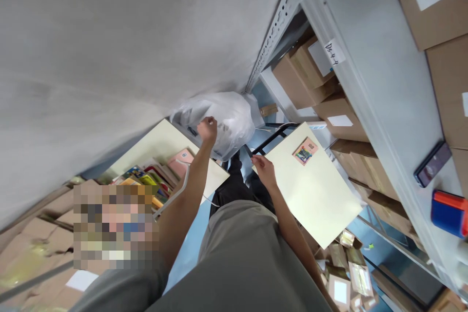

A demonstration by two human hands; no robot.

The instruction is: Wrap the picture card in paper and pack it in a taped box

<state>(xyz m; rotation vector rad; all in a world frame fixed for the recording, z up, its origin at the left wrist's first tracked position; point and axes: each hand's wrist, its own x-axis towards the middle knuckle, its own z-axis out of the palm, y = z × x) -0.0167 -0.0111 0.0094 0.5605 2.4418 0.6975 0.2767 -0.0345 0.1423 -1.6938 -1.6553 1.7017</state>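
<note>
My left hand [207, 129] is over a bin lined with a white plastic bag [234, 112]. Its fingers are curled in, and whatever they might hold is too small to see. My right hand [264, 170] is by the left edge of a pale yellow tabletop [318, 195], fingers bent together. A dark narrow piece touches or lies just beyond these fingertips; I cannot tell whether it is held. On that tabletop lies a small pink packet with a colourful picture [304, 151], apart from the hand.
Left of me, another pale tabletop [161, 139] bears a row of books and a pink card [181, 161]. Grey shelving [351, 68] with cardboard boxes [340, 117] rises on the right, holding a phone [433, 164] and a blue-orange object [449, 213]. Parcels [340, 287] are piled at lower right.
</note>
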